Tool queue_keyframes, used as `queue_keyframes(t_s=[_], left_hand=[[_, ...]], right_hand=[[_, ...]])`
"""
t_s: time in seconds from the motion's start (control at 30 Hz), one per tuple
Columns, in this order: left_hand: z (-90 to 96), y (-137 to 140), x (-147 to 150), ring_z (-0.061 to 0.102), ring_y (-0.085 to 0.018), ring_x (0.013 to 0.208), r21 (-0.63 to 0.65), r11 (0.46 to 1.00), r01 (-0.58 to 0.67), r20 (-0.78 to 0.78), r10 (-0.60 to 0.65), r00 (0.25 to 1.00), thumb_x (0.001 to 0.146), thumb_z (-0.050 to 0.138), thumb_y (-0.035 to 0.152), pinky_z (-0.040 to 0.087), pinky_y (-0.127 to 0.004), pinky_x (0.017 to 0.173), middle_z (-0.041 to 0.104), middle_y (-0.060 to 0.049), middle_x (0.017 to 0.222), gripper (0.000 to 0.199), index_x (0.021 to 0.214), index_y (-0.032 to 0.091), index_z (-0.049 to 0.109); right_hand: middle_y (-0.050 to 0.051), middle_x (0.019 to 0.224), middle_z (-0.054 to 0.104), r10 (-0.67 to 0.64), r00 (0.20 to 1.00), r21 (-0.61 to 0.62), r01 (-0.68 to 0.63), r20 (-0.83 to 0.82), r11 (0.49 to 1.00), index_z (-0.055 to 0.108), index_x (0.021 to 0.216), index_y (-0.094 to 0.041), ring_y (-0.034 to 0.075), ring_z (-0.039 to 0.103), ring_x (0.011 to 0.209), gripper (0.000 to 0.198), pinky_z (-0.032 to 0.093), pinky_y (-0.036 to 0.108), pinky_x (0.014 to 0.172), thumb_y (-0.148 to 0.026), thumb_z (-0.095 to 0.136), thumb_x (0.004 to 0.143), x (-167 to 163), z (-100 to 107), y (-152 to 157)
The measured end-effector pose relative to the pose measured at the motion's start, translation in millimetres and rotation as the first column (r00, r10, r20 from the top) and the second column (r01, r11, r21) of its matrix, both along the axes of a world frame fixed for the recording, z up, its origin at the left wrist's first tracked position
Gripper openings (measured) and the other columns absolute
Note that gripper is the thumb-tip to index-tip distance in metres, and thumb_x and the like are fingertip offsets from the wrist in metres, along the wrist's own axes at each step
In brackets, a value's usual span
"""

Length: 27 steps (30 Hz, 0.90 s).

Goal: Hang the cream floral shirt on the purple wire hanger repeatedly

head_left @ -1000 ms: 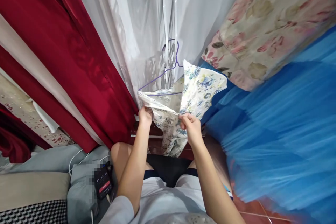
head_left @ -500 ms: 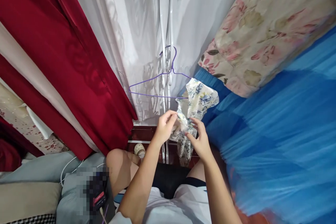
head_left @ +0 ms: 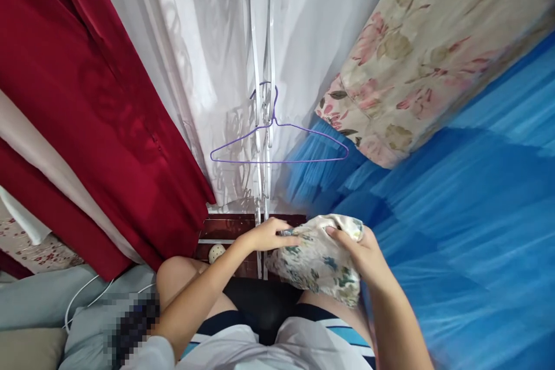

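A small cream garment (head_left: 323, 260) with a blue, green and yellow flower print hangs bunched over my lap. My right hand (head_left: 367, 251) grips its upper right side, the thumb lying on top of the cloth. At its left edge my left hand (head_left: 272, 235) is closed on the fabric, with the fingertips partly lost in the folds. In front of both hands a bare purple wire hanger (head_left: 277, 162) hangs by its hook from white metal bars (head_left: 255, 58).
Red curtain cloth (head_left: 143, 150) and white drapes (head_left: 199, 69) hang to the left and ahead. On the right are a pink-flowered cloth (head_left: 390, 75) and blue tulle (head_left: 459, 214). Grey cushions (head_left: 43, 300) with a white cable (head_left: 78, 295) lie at lower left.
The floral garment has come off the right end of the hanger and down toward my lap. Both hands have moved lower, the right one further right.
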<state>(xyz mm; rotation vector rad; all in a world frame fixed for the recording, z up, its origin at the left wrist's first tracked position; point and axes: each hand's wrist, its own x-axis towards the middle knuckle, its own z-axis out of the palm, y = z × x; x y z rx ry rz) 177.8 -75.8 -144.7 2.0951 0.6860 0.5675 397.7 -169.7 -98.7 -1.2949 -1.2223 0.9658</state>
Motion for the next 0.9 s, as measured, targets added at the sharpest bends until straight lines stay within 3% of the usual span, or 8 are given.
queue_keyframes(t_s=[0.1, 0.2, 0.3, 0.4, 0.5, 0.63, 0.77, 0.9], left_hand=[[-20.0, 6, -49, 0.061, -0.018, 0.079, 0.205, 0.976, -0.068, -0.126, 0.096, 0.987, 0.085, 0.062, 0.049, 0.045, -0.036, 0.096, 0.063, -0.002, 0.072, 0.038, 0.064, 0.017, 0.063], [-18.4, 19, -104, 0.060, -0.022, 0.105, 0.381, 0.904, -0.192, -0.214, 0.289, 0.933, 0.088, 0.058, 0.033, 0.023, -0.047, 0.116, 0.070, -0.004, 0.091, 0.021, 0.073, 0.022, 0.068], [5.7, 36, -149, 0.050, -0.024, 0.126, 0.526, 0.802, -0.284, -0.255, 0.467, 0.847, 0.089, 0.050, 0.023, 0.012, -0.050, 0.119, 0.071, -0.003, 0.108, 0.020, 0.088, 0.027, 0.070], [46.2, 55, -176, 0.042, -0.026, 0.134, 0.652, 0.646, -0.396, -0.172, 0.635, 0.753, 0.091, 0.045, 0.023, 0.016, -0.052, 0.118, 0.067, -0.003, 0.121, 0.025, 0.101, 0.029, 0.068], [89.6, 73, -185, 0.041, -0.028, 0.134, 0.711, 0.496, -0.498, -0.040, 0.736, 0.676, 0.094, 0.042, 0.026, 0.027, -0.051, 0.113, 0.064, -0.005, 0.126, 0.026, 0.106, 0.027, 0.064], [124.0, 93, -176, 0.054, -0.027, 0.116, 0.690, 0.429, -0.583, 0.114, 0.730, 0.673, 0.097, 0.037, 0.030, 0.041, -0.041, 0.100, 0.066, -0.008, 0.113, 0.025, 0.099, 0.023, 0.061], [120.7, 114, -166, 0.061, -0.026, 0.097, 0.600, 0.400, -0.693, 0.167, 0.784, 0.598, 0.097, 0.038, 0.034, 0.046, -0.038, 0.088, 0.066, -0.009, 0.100, 0.021, 0.100, 0.022, 0.056], [106.0, 124, -162, 0.059, -0.029, 0.104, 0.549, 0.409, -0.729, 0.078, 0.844, 0.531, 0.096, 0.041, 0.035, 0.046, -0.042, 0.088, 0.065, -0.012, 0.106, 0.020, 0.103, 0.022, 0.055]], right_hand=[[0.003, 0.066, 0.065, 0.081, 0.976, -0.012, -0.080, 0.204, 0.997, 0.068, 0.075, -0.019, 0.020, 0.058, 0.057, 0.023, 0.044, 0.029, 0.050, -0.041, 0.069, 0.078, 17, 10, 13], [0.002, 0.065, 0.065, 0.154, 0.885, 0.051, -0.196, 0.440, 0.979, 0.069, 0.075, -0.018, 0.018, 0.056, 0.057, 0.024, 0.041, 0.027, 0.051, -0.040, 0.064, 0.083, 19, 26, 39], [0.005, 0.081, 0.073, 0.121, 0.820, 0.170, -0.256, 0.560, 0.952, 0.074, 0.090, -0.018, 0.022, 0.064, 0.072, 0.025, 0.047, 0.028, 0.062, -0.038, 0.060, 0.086, 7, 39, 80], [0.010, 0.109, 0.074, -0.034, 0.805, 0.344, -0.215, 0.593, 0.914, 0.070, 0.115, -0.017, 0.028, 0.067, 0.097, 0.036, 0.050, 0.034, 0.080, -0.034, 0.061, 0.084, -13, 48, 125], [0.010, 0.099, 0.075, -0.100, 0.733, 0.372, -0.218, 0.673, 0.902, 0.072, 0.105, -0.016, 0.028, 0.068, 0.090, 0.029, 0.047, 0.032, 0.076, -0.030, 0.056, 0.085, -30, 51, 159], [0.006, 0.063, 0.066, -0.084, 0.651, 0.296, -0.224, 0.754, 0.929, 0.062, 0.066, -0.017, 0.020, 0.060, 0.062, 0.026, 0.035, 0.026, 0.056, -0.028, 0.050, 0.087, -48, 46, 169], [0.005, 0.064, 0.064, -0.095, 0.651, 0.295, -0.206, 0.753, 0.933, 0.055, 0.065, -0.019, 0.019, 0.058, 0.062, 0.020, 0.033, 0.026, 0.057, -0.025, 0.050, 0.085, -55, 42, 155], [0.008, 0.067, 0.067, -0.136, 0.578, 0.259, -0.136, 0.805, 0.956, 0.054, 0.065, -0.020, 0.020, 0.059, 0.063, 0.020, 0.030, 0.028, 0.057, -0.025, 0.050, 0.084, -55, 48, 143]])
